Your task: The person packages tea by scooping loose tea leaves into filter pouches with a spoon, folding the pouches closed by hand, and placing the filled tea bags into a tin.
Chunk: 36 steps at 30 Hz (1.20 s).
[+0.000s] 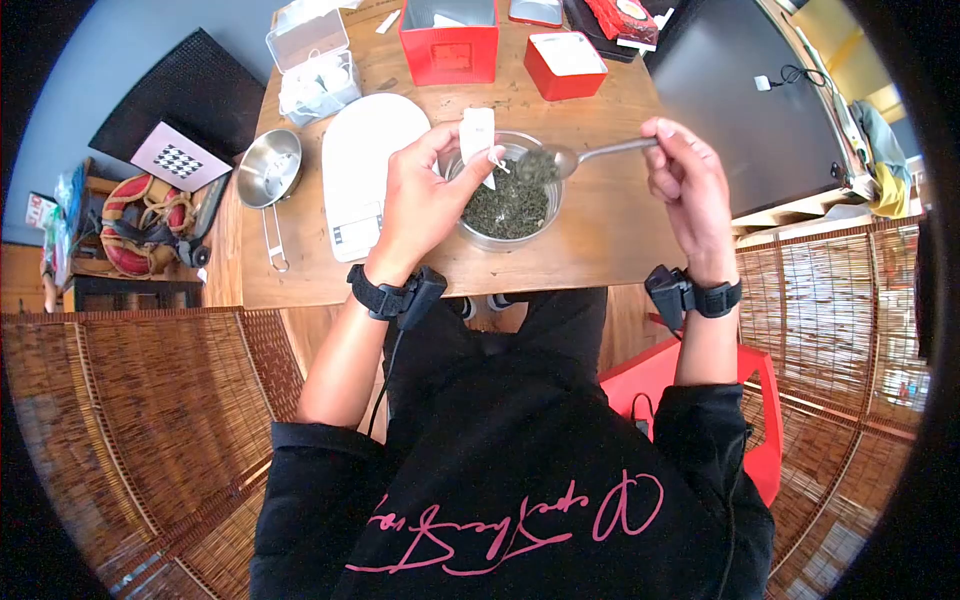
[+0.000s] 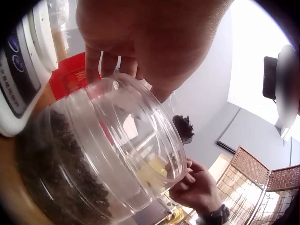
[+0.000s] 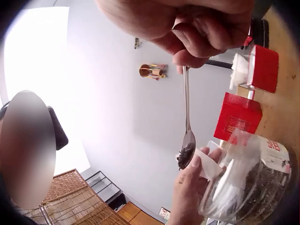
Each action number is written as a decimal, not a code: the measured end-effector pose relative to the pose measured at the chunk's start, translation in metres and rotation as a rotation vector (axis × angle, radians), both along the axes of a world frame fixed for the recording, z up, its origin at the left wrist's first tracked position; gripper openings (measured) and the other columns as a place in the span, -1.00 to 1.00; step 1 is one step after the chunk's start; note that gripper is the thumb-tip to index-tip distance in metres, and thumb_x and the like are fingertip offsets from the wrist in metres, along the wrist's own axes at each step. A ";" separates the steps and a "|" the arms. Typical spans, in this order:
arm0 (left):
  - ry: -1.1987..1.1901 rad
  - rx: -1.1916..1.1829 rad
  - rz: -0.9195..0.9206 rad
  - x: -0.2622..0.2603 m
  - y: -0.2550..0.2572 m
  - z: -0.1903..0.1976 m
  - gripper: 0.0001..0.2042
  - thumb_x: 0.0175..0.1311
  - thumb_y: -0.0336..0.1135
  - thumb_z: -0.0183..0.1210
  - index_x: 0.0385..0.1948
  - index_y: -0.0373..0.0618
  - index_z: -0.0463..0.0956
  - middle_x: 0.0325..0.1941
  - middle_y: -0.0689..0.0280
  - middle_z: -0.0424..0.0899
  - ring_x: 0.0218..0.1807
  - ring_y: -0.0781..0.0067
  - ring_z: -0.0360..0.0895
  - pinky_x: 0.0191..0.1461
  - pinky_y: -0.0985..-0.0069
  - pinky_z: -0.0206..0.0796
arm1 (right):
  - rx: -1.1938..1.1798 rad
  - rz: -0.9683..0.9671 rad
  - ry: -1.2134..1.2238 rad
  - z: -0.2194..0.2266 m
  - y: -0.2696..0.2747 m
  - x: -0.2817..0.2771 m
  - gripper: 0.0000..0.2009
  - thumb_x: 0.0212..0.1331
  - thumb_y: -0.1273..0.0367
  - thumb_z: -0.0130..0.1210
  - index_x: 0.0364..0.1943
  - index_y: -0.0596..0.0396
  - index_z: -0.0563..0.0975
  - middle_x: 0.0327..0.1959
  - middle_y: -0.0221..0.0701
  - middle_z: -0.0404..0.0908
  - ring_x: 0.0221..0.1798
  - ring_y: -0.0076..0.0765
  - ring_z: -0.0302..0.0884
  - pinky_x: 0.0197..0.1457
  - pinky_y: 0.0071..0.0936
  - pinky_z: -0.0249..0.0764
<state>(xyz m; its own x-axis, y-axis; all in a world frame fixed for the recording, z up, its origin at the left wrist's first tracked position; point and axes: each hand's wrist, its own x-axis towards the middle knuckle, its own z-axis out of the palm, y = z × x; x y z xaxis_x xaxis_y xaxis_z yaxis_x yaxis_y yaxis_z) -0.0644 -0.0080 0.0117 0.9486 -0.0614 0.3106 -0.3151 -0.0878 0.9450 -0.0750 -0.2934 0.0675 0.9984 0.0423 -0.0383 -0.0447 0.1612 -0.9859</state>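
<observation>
My left hand [image 1: 425, 190] pinches a small white tea bag [image 1: 478, 132] over the near-left rim of a clear jar [image 2: 136, 140]. Dark dried leaves [image 1: 500, 212] fill the jar's lower part. In my right hand [image 1: 692, 185], thumb and fingers grip the end of a metal spoon [image 1: 615, 149]. A heap of leaves [image 3: 186, 155] lies in its bowl. From the head view the spoon's bowl overlaps the jar's right rim, close to the bag. The right wrist view shows the bowl near the left hand's fingertips and the white bag.
Left of the jar lies a white kitchen scale [image 1: 362, 150], then a small metal pan [image 1: 268, 172]. A plastic box [image 1: 318, 92] of white bags stands behind. Farther back are an open red box [image 1: 450, 55] and a smaller red box [image 1: 565, 78].
</observation>
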 end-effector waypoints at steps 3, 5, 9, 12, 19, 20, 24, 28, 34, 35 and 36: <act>-0.086 0.203 0.030 -0.002 0.000 0.004 -0.71 0.22 -0.33 0.43 -0.07 -0.25 0.70 -0.13 0.17 0.81 -0.10 0.42 0.73 0.03 0.42 0.53 | 0.010 0.005 -0.084 0.020 0.000 0.004 -0.74 0.50 0.28 0.02 -0.03 0.15 0.64 -0.48 -0.67 0.44 -0.59 -0.82 0.05 -0.53 -0.71 -0.06; -0.190 0.294 0.045 -0.003 0.000 0.007 -0.68 0.16 -0.32 0.45 -0.07 -0.23 0.70 -0.09 0.12 0.78 -0.09 0.26 0.74 0.02 0.39 0.53 | -0.055 -0.013 -0.159 0.030 0.005 0.008 -0.74 0.50 0.27 0.02 -0.03 0.15 0.64 -0.47 -0.68 0.44 -0.60 -0.83 0.04 -0.53 -0.71 -0.07; -0.261 0.348 0.049 -0.005 -0.003 0.014 -0.66 0.13 -0.31 0.46 -0.07 -0.23 0.70 -0.07 0.10 0.77 -0.07 0.18 0.73 0.01 0.38 0.53 | -0.133 -0.019 -0.202 0.037 0.016 0.013 -0.72 0.48 0.24 0.05 -0.02 0.12 0.67 -0.47 -0.70 0.44 -0.59 -0.84 0.02 -0.52 -0.72 -0.09; -0.217 0.318 0.026 -0.007 -0.003 0.015 -0.66 0.13 -0.29 0.46 -0.08 -0.23 0.70 -0.08 0.08 0.76 -0.07 0.15 0.73 0.02 0.37 0.52 | -0.208 -0.042 -0.199 0.040 0.024 0.013 -0.73 0.48 0.21 0.08 -0.07 0.08 0.70 -0.47 -0.72 0.44 -0.57 -0.85 0.05 -0.51 -0.73 -0.08; -0.256 0.342 0.030 -0.007 -0.002 0.013 -0.62 0.11 -0.26 0.47 -0.07 -0.27 0.69 -0.08 0.05 0.76 -0.07 0.08 0.72 0.01 0.32 0.52 | -0.317 -0.061 -0.277 0.046 0.039 0.005 -0.74 0.49 0.23 0.08 -0.13 0.07 0.72 -0.49 -0.71 0.45 -0.49 -0.86 0.20 -0.45 -0.77 0.05; -0.246 0.336 0.024 -0.007 -0.003 0.013 -0.60 0.10 -0.25 0.48 -0.07 -0.28 0.69 -0.08 0.04 0.76 -0.07 0.07 0.72 0.02 0.31 0.52 | -0.368 -0.057 -0.337 0.046 0.040 0.005 -0.74 0.49 0.24 0.08 -0.14 0.08 0.72 -0.47 -0.69 0.49 -0.45 -0.84 0.26 -0.41 -0.76 0.13; -0.205 0.344 0.013 -0.008 -0.004 0.017 -0.57 0.07 -0.22 0.50 -0.08 -0.30 0.68 -0.07 0.03 0.75 -0.04 0.06 0.71 0.04 0.31 0.52 | -0.474 -0.027 -0.464 0.052 0.047 0.001 -0.75 0.48 0.28 0.09 -0.15 0.15 0.72 -0.41 -0.62 0.61 -0.36 -0.77 0.39 -0.31 -0.72 0.30; -0.224 0.429 0.017 -0.007 -0.005 0.015 -0.58 0.07 -0.23 0.50 -0.07 -0.28 0.68 -0.05 0.06 0.75 0.00 0.16 0.69 0.11 0.33 0.49 | -0.481 -0.009 -0.499 0.053 0.057 -0.004 -0.76 0.47 0.31 0.10 -0.17 0.19 0.71 -0.39 -0.61 0.63 -0.36 -0.77 0.39 -0.28 -0.72 0.33; -0.300 0.508 0.013 -0.010 -0.006 0.018 -0.54 0.07 -0.22 0.50 -0.03 -0.30 0.66 0.00 0.05 0.72 0.08 0.10 0.66 0.18 0.30 0.46 | -0.572 0.009 -0.560 0.044 0.063 -0.007 -0.81 0.45 0.35 0.12 -0.18 0.18 0.69 -0.47 -0.61 0.59 -0.45 -0.75 0.33 -0.41 -0.63 0.24; -0.290 0.502 -0.008 -0.011 -0.006 0.019 -0.53 0.07 -0.21 0.50 -0.01 -0.30 0.66 0.02 0.03 0.71 0.13 0.06 0.63 0.22 0.26 0.44 | -0.585 -0.011 -0.604 0.044 0.064 -0.007 -0.81 0.44 0.36 0.12 -0.18 0.18 0.68 -0.49 -0.60 0.58 -0.47 -0.75 0.32 -0.43 -0.62 0.22; -0.290 0.502 -0.011 -0.011 -0.006 0.019 -0.53 0.07 -0.21 0.50 -0.01 -0.30 0.66 0.02 0.03 0.71 0.13 0.06 0.63 0.22 0.26 0.44 | -0.598 -0.031 -0.648 0.044 0.064 -0.006 -0.82 0.44 0.36 0.13 -0.18 0.18 0.68 -0.52 -0.59 0.56 -0.49 -0.74 0.30 -0.45 -0.60 0.20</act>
<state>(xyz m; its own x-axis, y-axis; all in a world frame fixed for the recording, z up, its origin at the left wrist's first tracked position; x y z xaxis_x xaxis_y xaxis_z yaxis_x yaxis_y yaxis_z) -0.0756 -0.0138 0.0304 0.8278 -0.2774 0.4877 -0.5579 -0.4985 0.6635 -0.0813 -0.2295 0.1114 0.8316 0.1694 0.5289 0.5487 -0.3983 -0.7351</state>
